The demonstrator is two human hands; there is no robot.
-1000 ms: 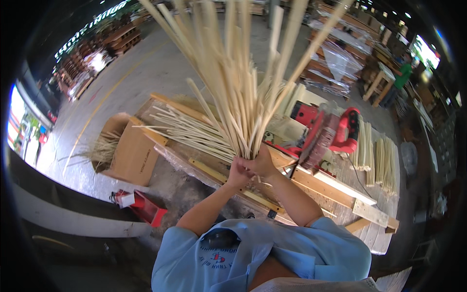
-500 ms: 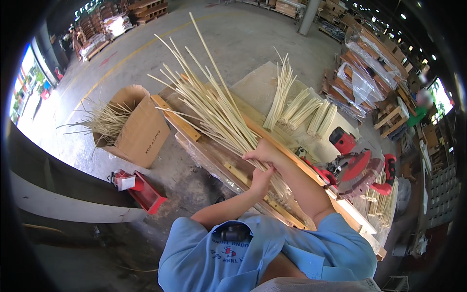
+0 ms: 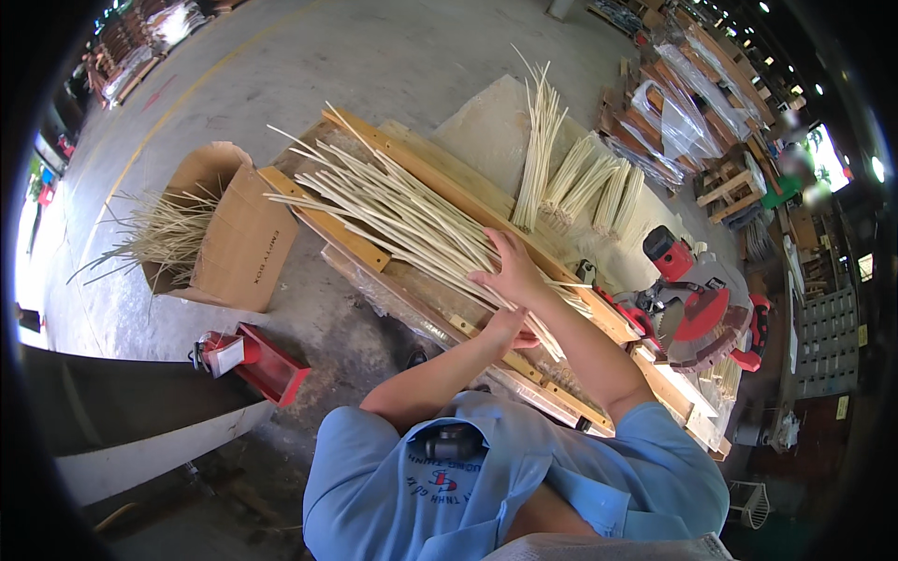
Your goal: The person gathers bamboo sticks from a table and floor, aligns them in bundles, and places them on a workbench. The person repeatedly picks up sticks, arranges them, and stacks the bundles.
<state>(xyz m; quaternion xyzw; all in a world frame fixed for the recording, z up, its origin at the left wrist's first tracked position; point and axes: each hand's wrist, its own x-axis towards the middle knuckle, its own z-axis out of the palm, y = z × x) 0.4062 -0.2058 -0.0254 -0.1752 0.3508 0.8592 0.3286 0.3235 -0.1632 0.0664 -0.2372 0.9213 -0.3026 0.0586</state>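
A loose bundle of pale, thin rattan-like canes (image 3: 402,210) lies lengthwise in a wooden trough, its far ends fanned out. My right hand (image 3: 516,273) rests on the bundle with thumb and fingers spread across it, open. Just nearer to me, my left hand (image 3: 507,329) is beside the near part of the canes. Its fingers point to the right and look loosely stretched; the canes partly hide them. Wooden rails (image 3: 323,220) border the trough on both sides.
Tied cane bundles (image 3: 571,187) stand and lie on a board beyond the trough. At the right is a red circular saw (image 3: 697,318). A carton (image 3: 238,248) of thin sticks stands at the left, near a red metal tray (image 3: 276,369). Wrapped wood stacks (image 3: 683,122) are farther back.
The canes, raised and gripped by both hands before, have been lowered flat into the trough. My right hand's fingers have spread and my left hand has loosened. The view has shifted slightly.
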